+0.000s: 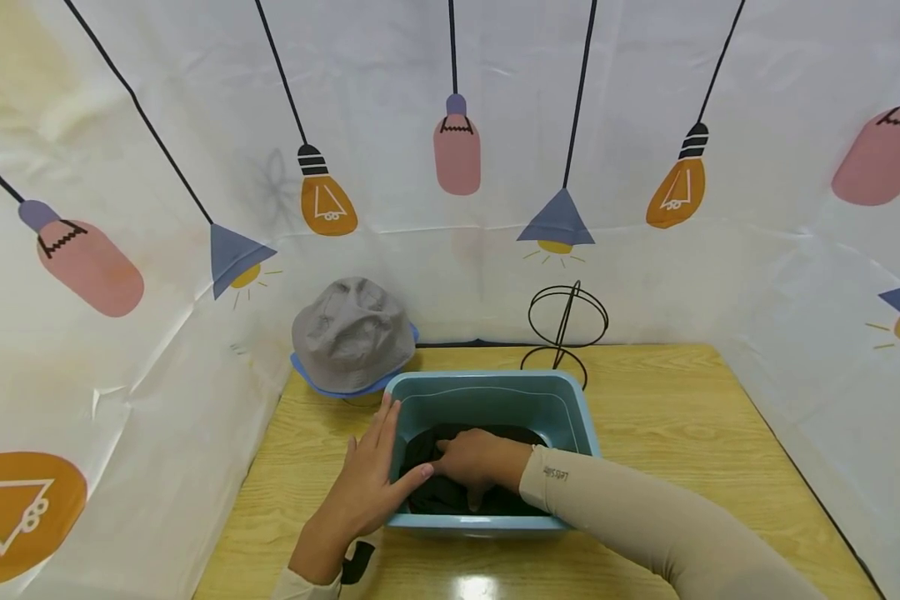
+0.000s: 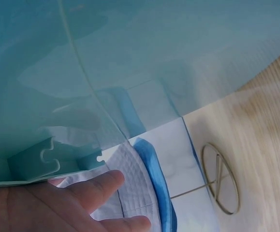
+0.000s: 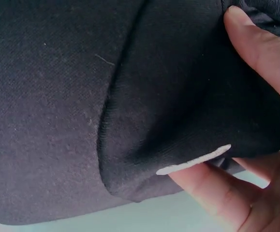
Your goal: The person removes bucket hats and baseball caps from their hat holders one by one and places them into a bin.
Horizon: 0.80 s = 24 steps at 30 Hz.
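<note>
A light blue plastic tub (image 1: 487, 523) stands on the table with black cloth (image 1: 431, 493) inside. My left hand (image 1: 369, 482) lies with its fingers extended along the tub's left rim, thumb over the inside. Reaching down into the tub, my right hand (image 1: 482, 458) is on the black cloth. In the right wrist view the cloth (image 3: 48, 125) has a curved seam and a short white strip; thumb (image 3: 263, 53) and fingers (image 3: 217, 193) hold a fold of it. The left wrist view shows the tub's side (image 2: 144, 53) close up.
Behind the tub at left, a grey bucket hat (image 1: 354, 337) sits over a blue brim (image 1: 322, 387). A black wire stand (image 1: 562, 333) rises at the back right. The wooden table (image 1: 667, 433) meets a printed sheet (image 1: 412, 283) at the back and sides.
</note>
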Tool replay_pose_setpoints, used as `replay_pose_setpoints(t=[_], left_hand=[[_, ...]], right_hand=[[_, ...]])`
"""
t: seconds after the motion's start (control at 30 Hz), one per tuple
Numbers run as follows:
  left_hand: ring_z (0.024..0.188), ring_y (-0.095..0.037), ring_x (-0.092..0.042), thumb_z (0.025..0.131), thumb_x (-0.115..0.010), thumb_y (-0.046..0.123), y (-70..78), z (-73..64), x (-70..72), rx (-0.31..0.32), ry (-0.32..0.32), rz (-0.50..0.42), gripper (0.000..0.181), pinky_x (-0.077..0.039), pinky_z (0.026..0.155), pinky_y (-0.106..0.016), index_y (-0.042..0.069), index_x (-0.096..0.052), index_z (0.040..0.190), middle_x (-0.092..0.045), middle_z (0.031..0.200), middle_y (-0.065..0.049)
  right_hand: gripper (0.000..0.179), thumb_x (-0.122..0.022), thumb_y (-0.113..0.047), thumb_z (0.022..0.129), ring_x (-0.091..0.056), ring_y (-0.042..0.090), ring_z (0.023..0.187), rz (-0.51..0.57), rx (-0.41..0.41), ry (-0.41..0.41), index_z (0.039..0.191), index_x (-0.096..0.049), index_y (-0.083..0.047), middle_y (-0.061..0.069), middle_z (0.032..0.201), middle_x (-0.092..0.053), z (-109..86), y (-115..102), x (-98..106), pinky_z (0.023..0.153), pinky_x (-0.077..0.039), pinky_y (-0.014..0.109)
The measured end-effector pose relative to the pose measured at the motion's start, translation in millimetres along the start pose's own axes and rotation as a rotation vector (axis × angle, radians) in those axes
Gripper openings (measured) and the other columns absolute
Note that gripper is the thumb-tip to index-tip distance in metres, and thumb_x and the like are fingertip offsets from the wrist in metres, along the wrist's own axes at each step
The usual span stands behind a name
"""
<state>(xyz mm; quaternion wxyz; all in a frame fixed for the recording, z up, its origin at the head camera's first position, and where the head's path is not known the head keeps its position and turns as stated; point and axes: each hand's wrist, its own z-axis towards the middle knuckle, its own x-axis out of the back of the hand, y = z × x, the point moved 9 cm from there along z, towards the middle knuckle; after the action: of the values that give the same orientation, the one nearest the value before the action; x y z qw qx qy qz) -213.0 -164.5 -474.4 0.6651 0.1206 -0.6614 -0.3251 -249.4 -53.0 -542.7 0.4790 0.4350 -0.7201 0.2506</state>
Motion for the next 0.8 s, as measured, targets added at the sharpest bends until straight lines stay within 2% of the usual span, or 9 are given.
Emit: replay_pose_setpoints(t=[0.2, 0.57, 0.7, 0.8], left_hand=[[0.161, -0.033, -0.013, 0.1, -0.053, 0.065, 0.1, -0.1, 0.6, -0.001, 0.001, 0.008, 0.095, -0.013, 0.11, -0.086, 0.02, -0.006, 0.169, 0.002, 0.176, -0.002], [0.16, -0.033, -0.014, 0.1, -0.053, 0.064, 0.2, -0.7, 1.9, -0.007, 0.011, 0.004, 0.094, -0.013, 0.11, -0.086, 0.02, -0.007, 0.169, 0.001, 0.176, -0.002], [0.161, -0.032, -0.014, 0.1, -0.052, 0.065, -0.6, -0.4, 1.8, -0.005, 0.01, 0.007, 0.093, -0.013, 0.111, -0.085, 0.024, -0.004, 0.169, 0.001, 0.176, -0.002], [0.161, -0.031, -0.014, 0.1, -0.052, 0.065, -0.8, 0.0, 1.6, -0.005, 0.006, 0.012, 0.093, -0.012, 0.112, -0.084, 0.025, -0.003, 0.169, 0.001, 0.176, -0.002]], right_hand=[[0.101, -0.094, -0.053, 0.069, -0.065, 0.024, 0.122, -0.034, -0.014, -0.015, 0.156, -0.043, -0.045, 0.006, 0.156, -0.051, -0.1, -1, -4, 0.102, -0.055, 0.04], [0.101, -0.088, -0.064, 0.07, -0.054, 0.025, 0.132, -0.104, -0.019, -0.054, 0.156, -0.039, -0.045, -0.001, 0.158, -0.047, 4.9, 2, -12, 0.101, -0.054, 0.04], [0.1, -0.088, -0.063, 0.071, -0.053, 0.026, 0.133, -0.073, -0.013, -0.053, 0.156, -0.038, -0.048, -0.001, 0.159, -0.047, 5.5, 5, -12, 0.102, -0.054, 0.042], [0.101, -0.09, -0.059, 0.071, -0.054, 0.028, 0.134, 0.005, -0.015, -0.051, 0.156, -0.037, -0.051, -0.001, 0.161, -0.045, 3.1, 8, -8, 0.102, -0.054, 0.045]])
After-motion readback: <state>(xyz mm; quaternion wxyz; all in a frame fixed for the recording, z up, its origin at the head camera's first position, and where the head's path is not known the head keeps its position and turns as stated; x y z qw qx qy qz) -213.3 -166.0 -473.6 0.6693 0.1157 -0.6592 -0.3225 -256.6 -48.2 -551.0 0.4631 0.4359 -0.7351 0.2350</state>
